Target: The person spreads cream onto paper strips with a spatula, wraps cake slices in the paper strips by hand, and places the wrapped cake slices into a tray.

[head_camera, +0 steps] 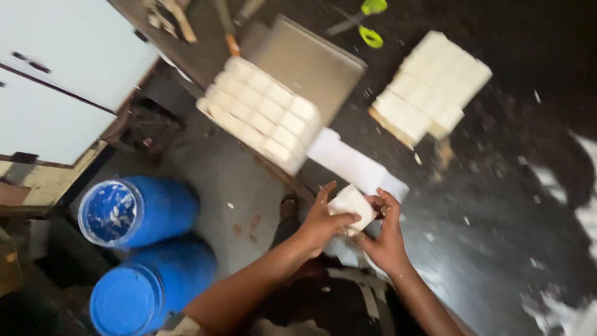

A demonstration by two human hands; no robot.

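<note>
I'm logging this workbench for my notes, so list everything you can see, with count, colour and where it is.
white block: one, white, held between both hands at the bench edge
stacked white blocks: two stacks, cream white, one at the bench's near edge, one farther along the bench top
flat white sheet: one, white, on the bench beside the near stack
metal tray: one, grey, behind the near stack
scissors: one pair, green handles, at the top of the bench
barrels: two, blue, on the floor at lower left, one open, one lidded
bench: one, dark, scattered with white crumbs
left hand: gripping the block
right hand: gripping the block
</note>
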